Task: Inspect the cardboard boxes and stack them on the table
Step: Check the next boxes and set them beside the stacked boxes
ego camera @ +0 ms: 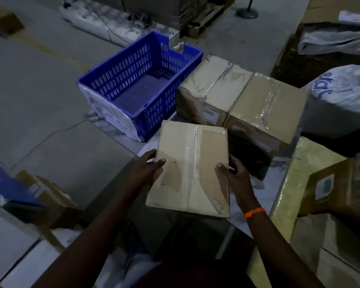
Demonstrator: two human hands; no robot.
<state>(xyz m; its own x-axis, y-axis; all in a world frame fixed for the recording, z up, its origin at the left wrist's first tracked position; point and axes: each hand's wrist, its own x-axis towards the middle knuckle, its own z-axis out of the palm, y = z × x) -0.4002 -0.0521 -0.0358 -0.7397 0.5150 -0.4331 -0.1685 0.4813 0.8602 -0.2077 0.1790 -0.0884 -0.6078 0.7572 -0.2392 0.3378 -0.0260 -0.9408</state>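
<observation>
Box: near centre, over the near edge of the table; the broad taped face is up. Its long axis runs near to far, and the tape seam runs the same way. I cannot tell whether its underside touches the table.
Left hand: grips the box's left edge toward the far end, thumb lying on the top face and fingers curled round the side.
Right hand: grips the right edge opposite, thumb on top and fingers wrapped over the side. An orange band is on that wrist.
Crate: blue with slotted walls, on the table to the far left of the box. Its floor is in plain view, and a white sheet covers its near end wall.
Far boxes: two taped cartons on the table to the far right of the box, touching side by side, each with a label on its near face.
Sack: white with blue lettering, just right of the far boxes.
</observation>
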